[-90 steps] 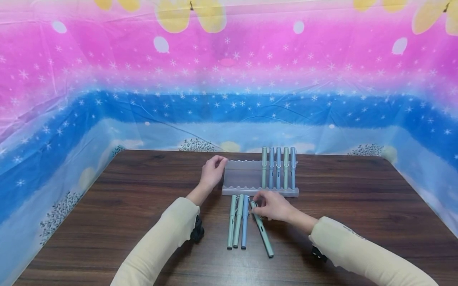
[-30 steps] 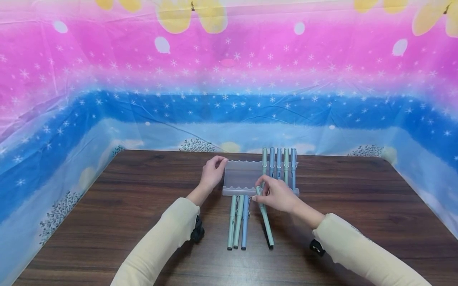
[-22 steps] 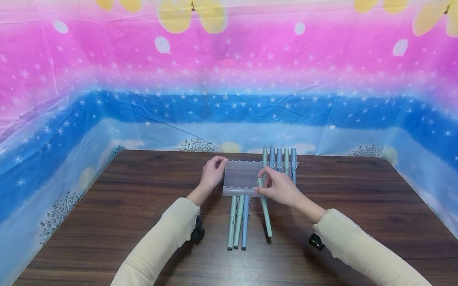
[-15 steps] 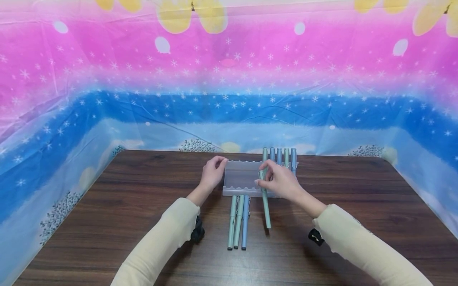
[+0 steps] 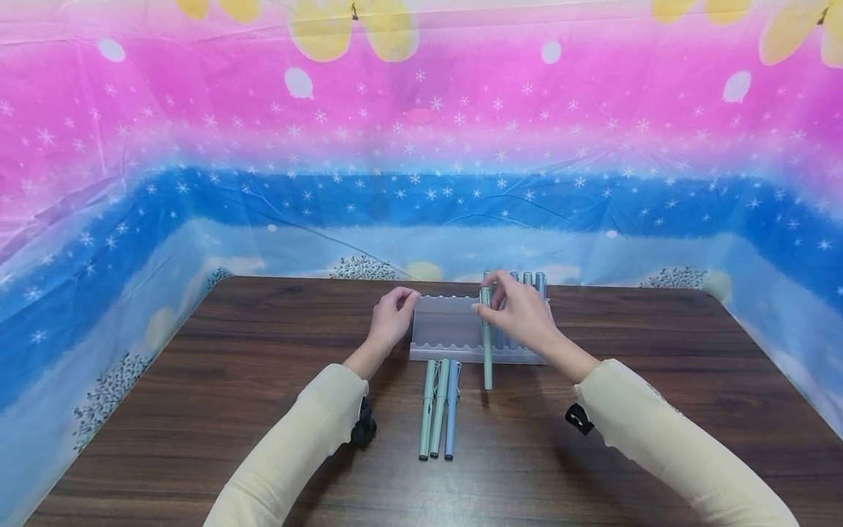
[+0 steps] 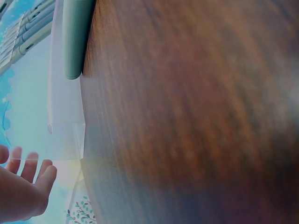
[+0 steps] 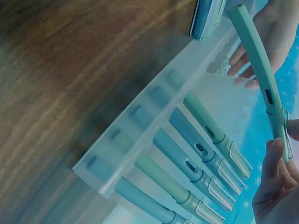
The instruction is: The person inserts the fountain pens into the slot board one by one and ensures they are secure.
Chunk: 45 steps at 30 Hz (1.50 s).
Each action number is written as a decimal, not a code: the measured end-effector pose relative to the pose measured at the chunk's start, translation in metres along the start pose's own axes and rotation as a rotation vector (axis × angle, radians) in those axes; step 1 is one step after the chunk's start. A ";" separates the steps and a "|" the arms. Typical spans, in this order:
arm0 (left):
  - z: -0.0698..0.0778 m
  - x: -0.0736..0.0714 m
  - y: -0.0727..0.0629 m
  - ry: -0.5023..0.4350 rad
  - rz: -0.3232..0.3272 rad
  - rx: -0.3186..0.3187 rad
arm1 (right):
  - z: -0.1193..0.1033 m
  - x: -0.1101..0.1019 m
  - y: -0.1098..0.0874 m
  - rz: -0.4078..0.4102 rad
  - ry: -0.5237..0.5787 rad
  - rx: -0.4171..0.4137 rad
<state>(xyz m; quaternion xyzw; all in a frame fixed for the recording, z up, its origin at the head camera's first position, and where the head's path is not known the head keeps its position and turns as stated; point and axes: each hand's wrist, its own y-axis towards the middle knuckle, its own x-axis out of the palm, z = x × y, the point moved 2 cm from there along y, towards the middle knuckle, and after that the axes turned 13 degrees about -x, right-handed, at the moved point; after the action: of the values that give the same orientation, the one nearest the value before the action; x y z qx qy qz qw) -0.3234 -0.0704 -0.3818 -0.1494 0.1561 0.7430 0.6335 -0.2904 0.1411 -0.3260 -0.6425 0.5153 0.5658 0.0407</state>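
My right hand [image 5: 523, 315] pinches a green pen [image 5: 487, 359] near its clip end, between thumb and fingers. The pen hangs almost upright, in front of the clear plastic pen rack [image 5: 444, 322]; in the right wrist view it is apart from the rack's ledge. My left hand [image 5: 391, 316] holds the rack's upper left corner, its fingers [image 6: 29, 167] showing by the clear panel. Several blue and green pens stand in the rack's right part, such as a green pen [image 7: 205, 116], partly hidden by my right hand in the head view.
Two green pens [image 5: 426, 410] and a blue pen [image 5: 451, 410] lie side by side on the wooden table [image 5: 263, 366], in front of the rack. A patterned cloth [image 5: 421, 197] hangs behind the table and along both sides.
My right hand has lifted the green pen off the table, turned it more upright and moved it up toward the rack. The left hand has stayed at the rack's corner.
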 end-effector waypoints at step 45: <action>0.000 0.000 0.000 0.018 0.004 0.008 | 0.013 0.012 0.013 0.302 -0.189 -0.149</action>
<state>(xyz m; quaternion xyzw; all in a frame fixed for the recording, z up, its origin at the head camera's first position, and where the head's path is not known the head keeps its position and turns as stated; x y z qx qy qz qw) -0.3232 -0.0699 -0.3815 -0.1530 0.1650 0.7421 0.6314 -0.3110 0.1359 -0.3331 -0.5030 0.5563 0.6600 -0.0443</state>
